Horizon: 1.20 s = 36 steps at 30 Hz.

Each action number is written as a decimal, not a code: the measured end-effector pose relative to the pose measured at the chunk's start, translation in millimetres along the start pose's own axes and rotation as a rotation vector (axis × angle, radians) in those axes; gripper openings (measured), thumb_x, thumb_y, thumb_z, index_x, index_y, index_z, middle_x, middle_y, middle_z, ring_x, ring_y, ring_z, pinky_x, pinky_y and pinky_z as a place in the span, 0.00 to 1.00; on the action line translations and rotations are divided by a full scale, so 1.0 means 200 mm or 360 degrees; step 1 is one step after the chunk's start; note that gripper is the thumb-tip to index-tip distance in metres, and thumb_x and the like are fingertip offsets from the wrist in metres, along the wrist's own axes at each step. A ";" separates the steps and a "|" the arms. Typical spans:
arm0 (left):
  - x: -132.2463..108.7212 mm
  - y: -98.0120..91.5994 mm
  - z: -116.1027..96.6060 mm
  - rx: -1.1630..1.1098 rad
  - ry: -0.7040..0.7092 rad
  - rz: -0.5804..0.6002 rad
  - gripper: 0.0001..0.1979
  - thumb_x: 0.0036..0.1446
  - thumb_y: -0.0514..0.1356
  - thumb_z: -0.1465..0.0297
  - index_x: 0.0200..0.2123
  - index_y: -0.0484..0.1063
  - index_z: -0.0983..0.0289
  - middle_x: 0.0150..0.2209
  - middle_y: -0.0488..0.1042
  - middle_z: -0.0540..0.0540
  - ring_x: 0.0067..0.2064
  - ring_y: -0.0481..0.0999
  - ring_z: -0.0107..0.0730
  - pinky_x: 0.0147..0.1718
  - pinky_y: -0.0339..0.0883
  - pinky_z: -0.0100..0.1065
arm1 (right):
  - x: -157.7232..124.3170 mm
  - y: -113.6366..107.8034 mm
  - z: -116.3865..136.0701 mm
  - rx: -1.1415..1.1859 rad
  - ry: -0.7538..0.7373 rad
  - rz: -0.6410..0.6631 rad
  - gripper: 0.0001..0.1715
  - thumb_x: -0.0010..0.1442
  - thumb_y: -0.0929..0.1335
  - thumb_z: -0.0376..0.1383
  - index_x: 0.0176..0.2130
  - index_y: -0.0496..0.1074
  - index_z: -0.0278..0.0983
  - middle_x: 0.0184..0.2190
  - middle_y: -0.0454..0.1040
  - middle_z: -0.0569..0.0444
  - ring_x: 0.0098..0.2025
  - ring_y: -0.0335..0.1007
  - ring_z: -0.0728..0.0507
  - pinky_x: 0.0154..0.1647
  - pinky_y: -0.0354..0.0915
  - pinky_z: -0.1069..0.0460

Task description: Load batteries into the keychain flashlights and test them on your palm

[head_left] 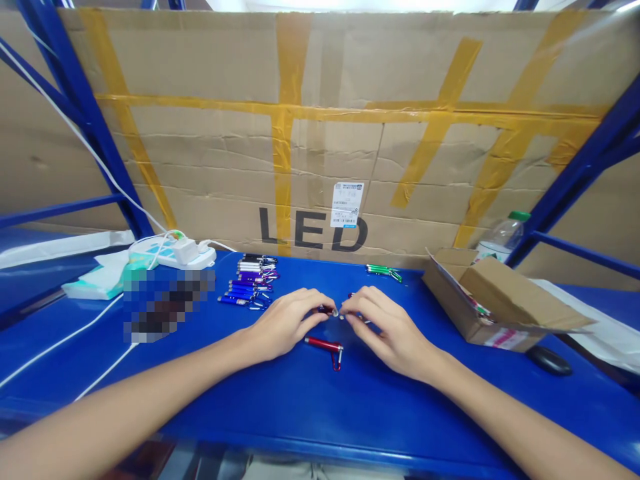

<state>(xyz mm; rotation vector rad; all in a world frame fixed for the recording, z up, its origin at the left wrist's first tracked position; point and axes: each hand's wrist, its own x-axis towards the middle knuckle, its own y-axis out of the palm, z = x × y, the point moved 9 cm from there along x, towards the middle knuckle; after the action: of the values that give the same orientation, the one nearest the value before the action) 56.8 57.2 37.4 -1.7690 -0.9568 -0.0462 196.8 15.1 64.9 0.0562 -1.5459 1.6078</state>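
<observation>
Over the middle of the blue shelf, my left hand (pixel 293 321) is closed, fingertips and thumb pinching a small keychain flashlight (pixel 327 310). Only its dark body and silvery end show. Facing it, my right hand (pixel 387 327) has bent fingers drawn together at the tips. A bit of red and a silvery edge peek out around them, but the piece they hold is mostly hidden. Just below the hands lies a red keychain flashlight (pixel 324 345) with a red carabiner clip (pixel 337 362).
Left of my hands, several blue, purple, silver and black flashlights (pixel 247 283) lie in a column. Green ones (pixel 383 271) lie at the back. An open cardboard box (pixel 480 313), a black mouse (pixel 549 360) and a bottle (pixel 505 237) stand right. A power strip (pixel 173 252) with cables sits left.
</observation>
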 end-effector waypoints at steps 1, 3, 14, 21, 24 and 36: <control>0.00 0.00 0.00 -0.0011 -0.0004 -0.0001 0.09 0.75 0.58 0.70 0.54 0.75 0.60 0.50 0.81 0.56 0.51 0.78 0.40 0.54 0.70 0.38 | 0.00 0.01 0.01 -0.0001 -0.0028 0.0033 0.12 0.78 0.63 0.32 0.56 0.71 0.42 0.45 0.74 0.48 0.47 0.70 0.39 0.49 0.68 0.43; 0.00 0.00 0.00 -0.0042 -0.0023 0.0003 0.09 0.75 0.59 0.70 0.53 0.76 0.60 0.49 0.81 0.55 0.50 0.79 0.39 0.53 0.70 0.38 | 0.00 0.03 0.01 -0.0010 -0.0056 0.0096 0.16 0.78 0.62 0.31 0.59 0.71 0.43 0.45 0.75 0.47 0.48 0.70 0.39 0.50 0.68 0.43; 0.00 -0.01 0.00 0.0142 -0.0040 0.0023 0.14 0.77 0.55 0.64 0.59 0.77 0.58 0.49 0.78 0.57 0.50 0.75 0.41 0.53 0.69 0.40 | 0.00 0.01 -0.07 -0.0170 0.0140 0.0060 0.10 0.78 0.62 0.34 0.53 0.72 0.41 0.45 0.76 0.46 0.46 0.71 0.38 0.50 0.68 0.42; -0.01 0.05 0.01 0.0411 -0.0050 0.0223 0.16 0.78 0.52 0.66 0.51 0.81 0.60 0.45 0.72 0.58 0.46 0.70 0.42 0.47 0.67 0.41 | -0.04 0.14 -0.19 -0.0283 0.0231 0.0390 0.12 0.78 0.63 0.35 0.53 0.76 0.41 0.46 0.75 0.47 0.48 0.68 0.37 0.51 0.65 0.41; 0.00 0.04 -0.02 0.0459 -0.0033 0.0202 0.16 0.78 0.52 0.66 0.49 0.80 0.61 0.44 0.72 0.58 0.46 0.70 0.42 0.46 0.67 0.41 | -0.04 0.14 -0.18 -0.0262 0.0212 0.0400 0.13 0.78 0.64 0.35 0.55 0.76 0.42 0.46 0.75 0.47 0.48 0.68 0.37 0.51 0.66 0.41; -0.01 0.02 0.02 0.0441 -0.0003 0.0106 0.13 0.78 0.55 0.62 0.51 0.76 0.62 0.44 0.78 0.57 0.46 0.74 0.41 0.46 0.70 0.38 | -0.04 0.15 -0.20 -0.0293 0.0237 0.0374 0.13 0.79 0.63 0.38 0.56 0.75 0.42 0.47 0.76 0.47 0.49 0.71 0.37 0.52 0.66 0.40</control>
<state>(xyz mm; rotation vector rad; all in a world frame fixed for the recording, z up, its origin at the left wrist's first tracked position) 56.3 58.9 31.6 -1.5436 -0.8606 0.1252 204.9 47.7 27.3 -0.3502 -1.6223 1.6004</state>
